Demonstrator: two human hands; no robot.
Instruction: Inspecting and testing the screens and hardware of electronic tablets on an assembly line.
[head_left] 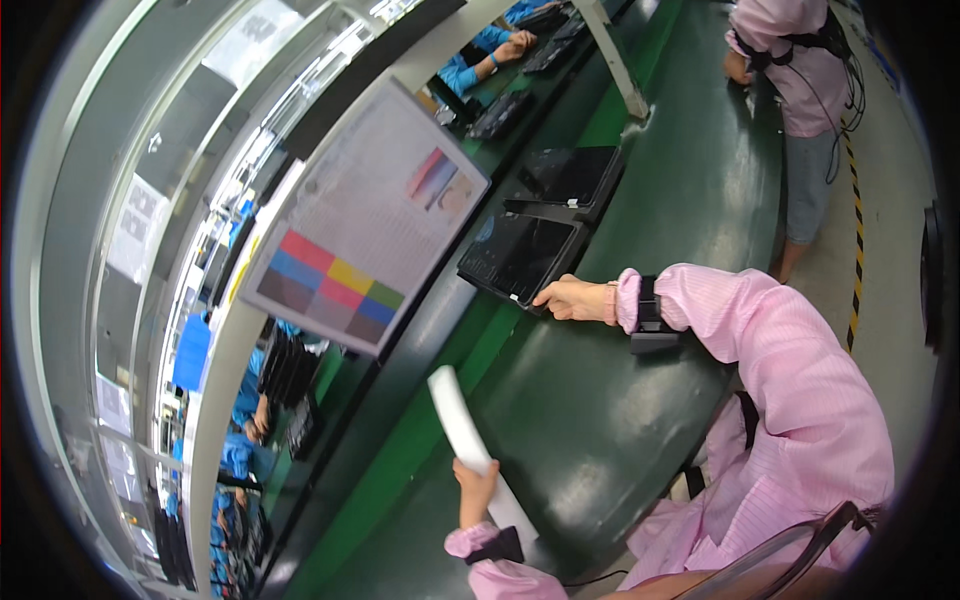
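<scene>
My left hand (477,490) is wrapped round a long, flat white piece (460,420), like a strip or thin slab. It is held at a slant above the green bench (620,420). Farther up the bench, my right hand (580,299) pinches the near corner of a black tray (541,306). On that tray lies a flat device with a dark, glossy screen (520,255), tablet-like in shape. Just beyond it is a second dark-screened device (565,175) in a similar black holder. My right fingertips are partly hidden against the tray's edge.
A printed sheet with coloured squares (370,220) hangs from a white frame at the left. A white post (610,60) meets the bench. Across it, people in blue sleeves (480,65) handle black items. A person in pink (790,60) stands at the far right, beside striped floor tape (853,220).
</scene>
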